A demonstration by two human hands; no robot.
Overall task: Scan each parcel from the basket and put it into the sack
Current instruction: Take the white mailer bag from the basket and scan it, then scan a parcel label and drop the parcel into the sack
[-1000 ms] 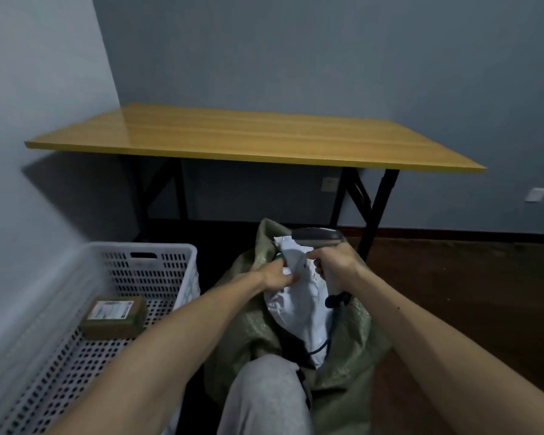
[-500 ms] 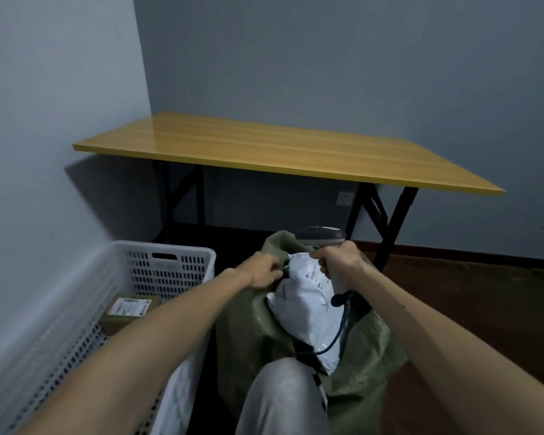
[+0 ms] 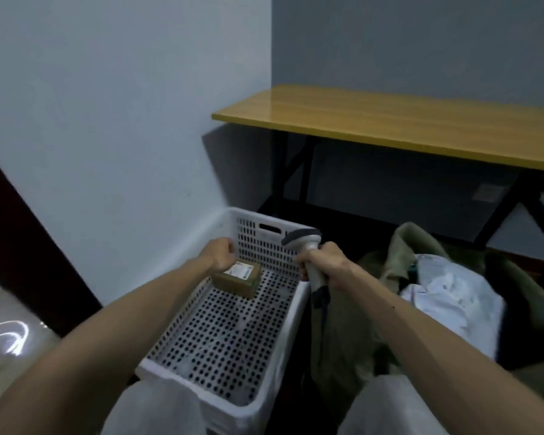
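Gripping the barcode scanner's (image 3: 302, 239) handle in the right hand (image 3: 325, 262), poising it over the white basket (image 3: 230, 213) for scanning; curling the left hand (image 3: 221, 253) against the label-up cardboard parcel (image 3: 237, 281) inside, grasp impossible to tell.

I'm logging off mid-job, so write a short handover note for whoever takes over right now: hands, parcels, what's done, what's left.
Left hand: fingers curled, at the far corner of the brown box parcel; unclear whether it grips the box.
Right hand: grips the scanner by its handle, near the basket's right rim.
Basket: the brown box, label up, is the only parcel visible in it.
Sack: open beside the basket, white mailer inside.
Done: mailer bagged.
Left: scan the box, put it into the sack.
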